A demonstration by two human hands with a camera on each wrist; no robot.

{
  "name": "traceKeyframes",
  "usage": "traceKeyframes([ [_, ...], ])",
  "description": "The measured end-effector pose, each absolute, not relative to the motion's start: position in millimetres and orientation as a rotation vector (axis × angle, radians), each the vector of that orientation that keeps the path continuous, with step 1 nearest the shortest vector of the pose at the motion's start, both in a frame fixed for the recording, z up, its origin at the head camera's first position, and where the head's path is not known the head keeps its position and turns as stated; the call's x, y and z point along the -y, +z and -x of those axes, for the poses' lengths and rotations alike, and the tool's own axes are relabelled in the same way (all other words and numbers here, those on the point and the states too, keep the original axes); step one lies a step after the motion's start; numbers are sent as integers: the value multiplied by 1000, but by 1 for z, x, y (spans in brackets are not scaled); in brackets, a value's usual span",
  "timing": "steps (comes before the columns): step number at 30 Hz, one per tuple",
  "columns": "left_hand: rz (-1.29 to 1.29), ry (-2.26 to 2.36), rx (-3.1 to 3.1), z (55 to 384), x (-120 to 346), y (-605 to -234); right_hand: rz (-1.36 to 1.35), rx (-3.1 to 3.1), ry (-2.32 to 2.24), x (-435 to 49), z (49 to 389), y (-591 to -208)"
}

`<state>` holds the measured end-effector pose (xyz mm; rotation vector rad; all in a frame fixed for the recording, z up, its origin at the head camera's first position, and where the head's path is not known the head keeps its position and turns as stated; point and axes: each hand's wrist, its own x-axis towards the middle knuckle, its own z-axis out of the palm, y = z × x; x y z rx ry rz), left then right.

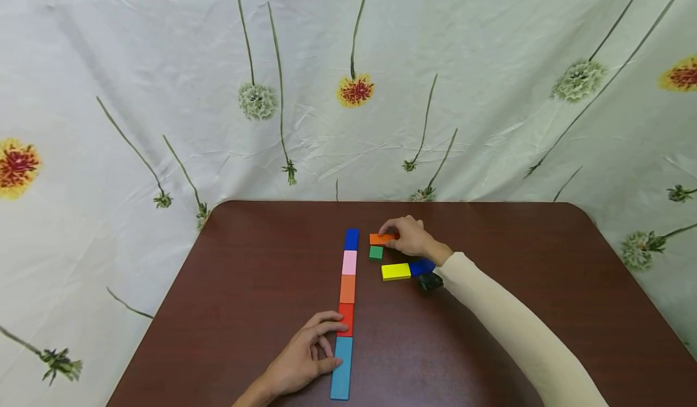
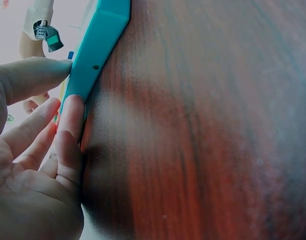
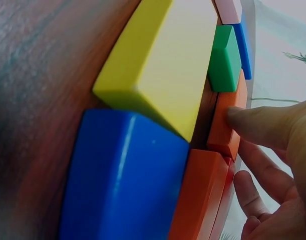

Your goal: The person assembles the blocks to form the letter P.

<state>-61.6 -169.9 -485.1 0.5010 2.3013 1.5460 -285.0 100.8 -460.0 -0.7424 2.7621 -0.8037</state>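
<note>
On the table lies a straight row of blocks: light blue [image 1: 341, 374], red [image 1: 346, 322], orange [image 1: 347, 289], pink [image 1: 350, 263] and dark blue [image 1: 351, 239]. My left hand [image 1: 302, 352] rests against the row's near end, thumb on the light blue block [image 2: 95, 55], fingertips on the red one. At the far end, right of the row, my right hand [image 1: 411, 236] pinches a small orange block [image 3: 224, 125] between thumb and fingers. Just nearer lies a green block [image 1: 376, 253]. Below the right hand are a yellow block [image 1: 395, 271] and another dark blue block [image 3: 122, 175].
Beside the dark blue block in the right wrist view sit another orange block [image 3: 195, 195] and a red one [image 3: 222, 200], hidden by the hand from above. A dark wrist camera [image 1: 431, 282] hangs under the right wrist. A flowered cloth [image 1: 348, 141] hangs behind the brown table [image 1: 245, 274].
</note>
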Motion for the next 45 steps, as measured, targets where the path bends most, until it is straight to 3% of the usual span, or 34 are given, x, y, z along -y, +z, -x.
traceKeyframes([
  [45,-494,1546,-2302,61,170,-483,741,-2826,-805,-86,286,-460],
])
